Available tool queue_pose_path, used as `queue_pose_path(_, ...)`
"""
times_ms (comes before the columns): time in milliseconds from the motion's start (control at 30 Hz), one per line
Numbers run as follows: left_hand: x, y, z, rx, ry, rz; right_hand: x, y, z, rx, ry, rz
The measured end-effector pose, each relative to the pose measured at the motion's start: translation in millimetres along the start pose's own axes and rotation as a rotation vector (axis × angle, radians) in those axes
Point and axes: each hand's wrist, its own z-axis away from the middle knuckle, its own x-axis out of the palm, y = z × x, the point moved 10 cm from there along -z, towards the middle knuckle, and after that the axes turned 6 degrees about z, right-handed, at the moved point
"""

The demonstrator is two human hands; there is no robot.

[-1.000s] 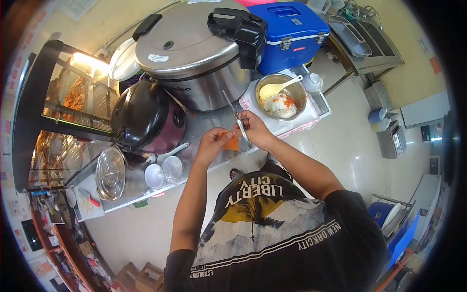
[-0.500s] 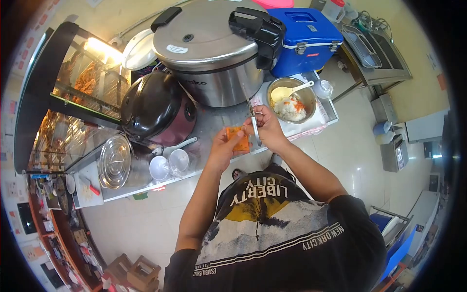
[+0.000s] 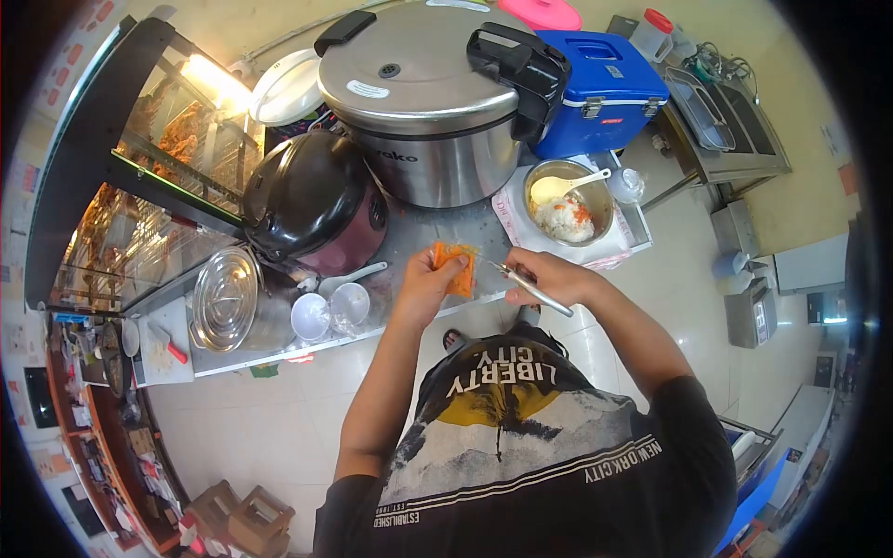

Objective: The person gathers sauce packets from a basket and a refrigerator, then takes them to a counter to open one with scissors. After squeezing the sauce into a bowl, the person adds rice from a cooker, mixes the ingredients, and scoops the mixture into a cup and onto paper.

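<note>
Since the earlier frame, the right hand [image 3: 561, 277] has backed off the orange packet [image 3: 457, 275], and the scissors-like tool [image 3: 539, 293] has swung from pointing upward to pointing across at it. Going left to right: a glass-lidded pot [image 3: 226, 299] sits by the smaller dark cooker [image 3: 307, 200], with two white cups [image 3: 310, 317] near the table [image 3: 409, 232] edge. Next, the left hand [image 3: 421, 288] pinches the packet between thumb and fingers, up in front of the big steel cooker [image 3: 442, 167]. Then the tool, its handle end gripped in the curled right hand, tip close to the packet's upper part; can't tell if they touch. Past that is the metal bowl [image 3: 604, 206] of rice, spoon [image 3: 592, 179] inside.

My two cents: pinch low and lightly so nothing squirts, keep the left fingertips clear of the blade, hold the packet upright, and snip just a small strip off the top edge.
</note>
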Motion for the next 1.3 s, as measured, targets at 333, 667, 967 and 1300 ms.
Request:
queue_pose_path(333,0,-5,0,-0.107,-0.080,-0.030,-18,-14,3,-0.104,0.064,0.121)
queue_pose_path(667,0,-9,-1,-0.158,-0.165,-0.100,-14,-17,-6,-0.110,0.124,0.094)
queue_pose_path(967,-5,-39,-4,-0.285,-0.227,-0.260,4,-3,-12,-0.123,0.106,0.095)
queue_pose_path(1300,-35,-96,-6,-0.456,-0.313,-0.453,58,50,-41,-0.092,0.045,-0.011)
